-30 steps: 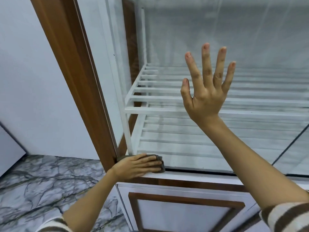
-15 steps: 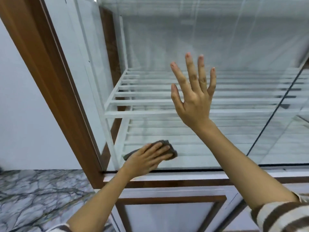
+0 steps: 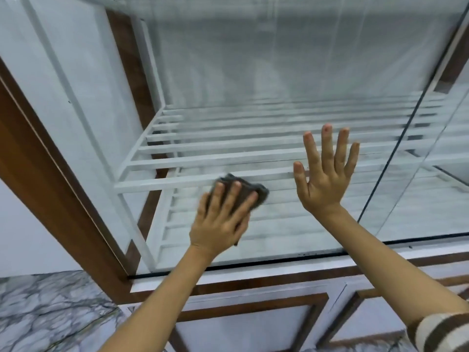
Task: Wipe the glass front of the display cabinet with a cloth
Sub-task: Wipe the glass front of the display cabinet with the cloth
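Against cabinet glass [image 3: 253,72], left hand [image 3: 220,219] presses cloth [image 3: 243,190].

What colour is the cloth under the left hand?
Dark grey-brown, seen best in the head view: the cloth under the left hand.

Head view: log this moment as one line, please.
phase: wiping | left hand: presses grey cloth flat on glass front, lower area | right hand: open, fingers spread, empty | shelves: white slats, bare

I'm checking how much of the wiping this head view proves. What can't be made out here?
- Dark grey cloth: mostly covered by the left hand; blurred.
- Glass front: top cut off by the frame edge.
- Open right hand: palm-to-glass contact not discernible.
- Remaining smears: lost in reflections.
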A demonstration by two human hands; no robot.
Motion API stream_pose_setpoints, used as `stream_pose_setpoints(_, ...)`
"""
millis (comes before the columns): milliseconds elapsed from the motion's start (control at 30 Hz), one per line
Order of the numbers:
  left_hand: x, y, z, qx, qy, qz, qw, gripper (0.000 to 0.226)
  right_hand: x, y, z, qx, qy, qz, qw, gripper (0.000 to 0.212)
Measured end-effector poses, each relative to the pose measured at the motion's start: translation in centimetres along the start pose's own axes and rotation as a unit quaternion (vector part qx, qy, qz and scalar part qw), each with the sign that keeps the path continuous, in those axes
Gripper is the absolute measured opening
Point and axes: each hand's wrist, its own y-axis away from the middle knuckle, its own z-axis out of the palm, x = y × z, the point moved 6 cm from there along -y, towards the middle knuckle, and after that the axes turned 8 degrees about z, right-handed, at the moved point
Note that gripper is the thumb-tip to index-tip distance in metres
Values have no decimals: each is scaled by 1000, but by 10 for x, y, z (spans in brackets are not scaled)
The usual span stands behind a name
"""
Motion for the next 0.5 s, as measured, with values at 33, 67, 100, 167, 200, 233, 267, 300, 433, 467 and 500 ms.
stream_pose_setpoints(33, 20, 16, 8, -31, 1, 68, 997, 65, 0, 0, 0, 0, 0, 0, 1000, 53)
stream_pose_setpoints(67, 38, 37, 15, -74, -3, 147, 986, 66, -1, 1, 0, 0, -2, 1, 1000, 53)
stream_pose_setpoints(100, 54, 62, 22, -124, -11, 227, 966, 66, -2, 0, 0, 0, -4, -1, 1000, 53)
stream_pose_setpoints(167, 64, 105, 25, -203, -14, 327, 923, 65, -2, -1, 0, -3, -6, -2, 1000, 53)
stream_pose_setpoints(200, 59, 116, 21, -220, -10, 339, 915, 64, -2, -1, 0, -7, -6, -3, 1000, 53)
stream_pose_setpoints(233, 49, 121, 17, -223, -9, 336, 915, 62, -1, -1, 0, -11, -9, -3, 1000, 53)
stream_pose_setpoints(267, 35, 119, 11, -212, -11, 319, 924, 61, -1, 0, 0, -13, -11, -1, 1000, 53)
stream_pose_setpoints(300, 18, 110, 5, -193, -19, 290, 937, 59, -1, 1, 1, -13, -13, 0, 1000, 53)
stream_pose_setpoints(433, -51, 32, -18, -75, -72, 72, 992, 61, -2, 0, 2, -5, -19, 2, 1000, 53)
stream_pose_setpoints(467, -58, 10, -22, -40, -65, 9, 997, 59, -1, 0, 2, -5, -19, 2, 1000, 53)
stream_pose_setpoints(500, -58, -7, -25, -14, -52, -43, 998, 58, -2, 1, 2, -7, -20, 5, 1000, 53)
